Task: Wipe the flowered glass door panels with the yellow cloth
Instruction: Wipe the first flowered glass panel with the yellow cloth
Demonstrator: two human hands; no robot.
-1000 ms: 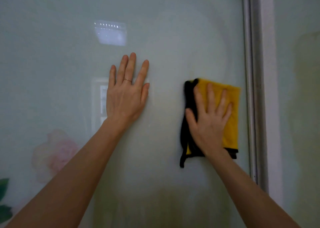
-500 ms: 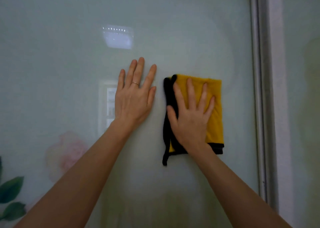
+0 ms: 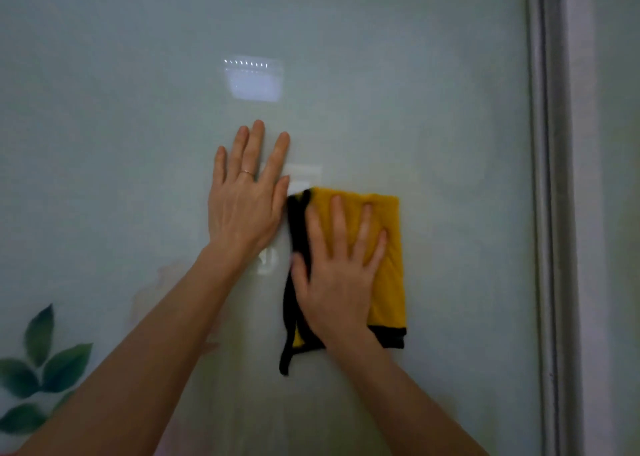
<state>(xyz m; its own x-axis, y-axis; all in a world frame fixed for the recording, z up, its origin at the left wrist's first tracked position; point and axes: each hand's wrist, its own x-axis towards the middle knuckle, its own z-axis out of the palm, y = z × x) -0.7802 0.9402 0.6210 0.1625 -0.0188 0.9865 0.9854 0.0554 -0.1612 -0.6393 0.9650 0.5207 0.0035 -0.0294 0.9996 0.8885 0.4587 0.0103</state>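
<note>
Head view: right hand [image 3: 341, 275] flat on the cloth [image 3: 384, 268], fingers [image 3: 337, 223] straight and spread, pressing it to the glass [image 3: 433, 109]. Left hand [image 3: 247, 199] just left of the cloth, flat on the glass, fingers straight, holding nothing. Frame [image 3: 547, 213] right of the cloth. Painted leaves [image 3: 41, 362] far lower left of the cloth.

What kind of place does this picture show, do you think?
Probably indoors in a home, though little shows: a frosted glass door panel printed with green leaves, a pale door frame beside it, and a right hand pressing a yellow cloth on the glass.
</note>
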